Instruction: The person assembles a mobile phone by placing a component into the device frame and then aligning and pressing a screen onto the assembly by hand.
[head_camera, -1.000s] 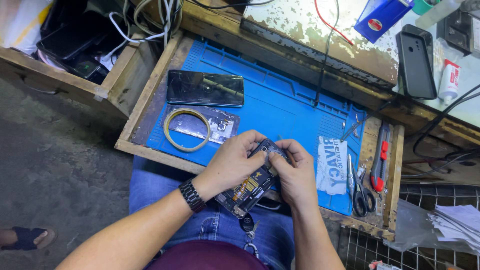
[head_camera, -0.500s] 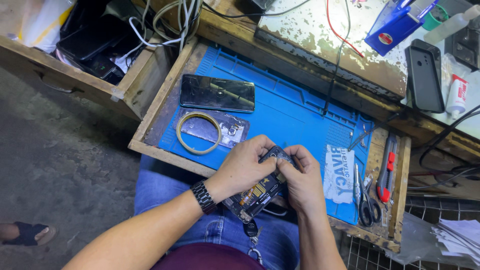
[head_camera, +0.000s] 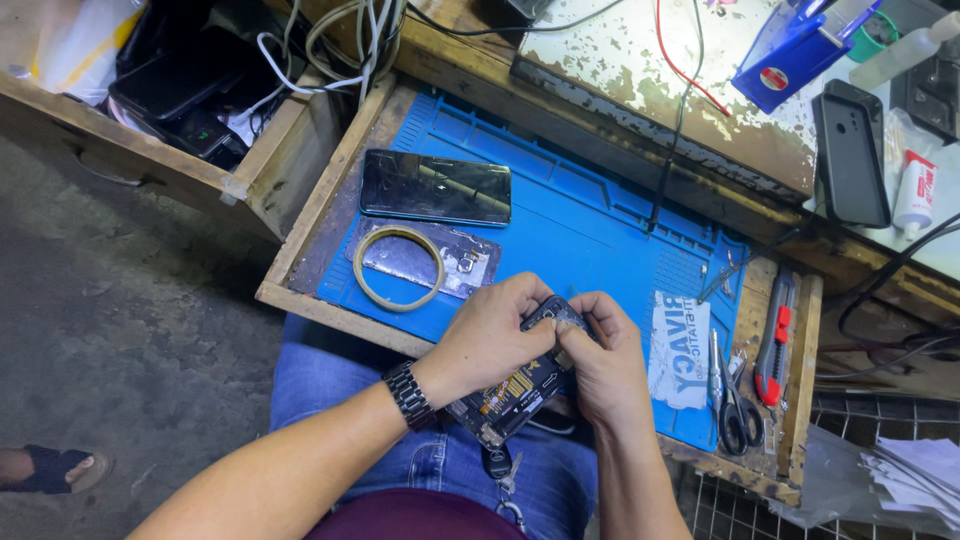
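- The left hand (head_camera: 490, 335) and the right hand (head_camera: 605, 365) both close around an opened smartphone (head_camera: 515, 385), held over the lap at the near edge of the blue repair mat (head_camera: 590, 225); the phone's back is off and its inner boards and labels show
- Left fingers curl tight over the phone's upper end, with a wristwatch (head_camera: 410, 393) on that wrist; right thumb and fingertips pinch at the same upper corner; whether a small part sits between them I cannot tell
- On the mat lie a dark phone screen (head_camera: 436, 187), a metal back plate (head_camera: 425, 262) with a ring of tape (head_camera: 398, 267) on it, and a white printed sticker (head_camera: 678, 350); scissors (head_camera: 735, 410) and a red utility knife (head_camera: 775, 335) rest at the drawer's right edge
- Judged risks: the phone hangs past the wooden edge above the knees, so a slipped grip could drop it to the floor; pressing hard at the corner might bend the bare board or tear a thin connector; a loosened small part could fall off the mat's edge and be lost
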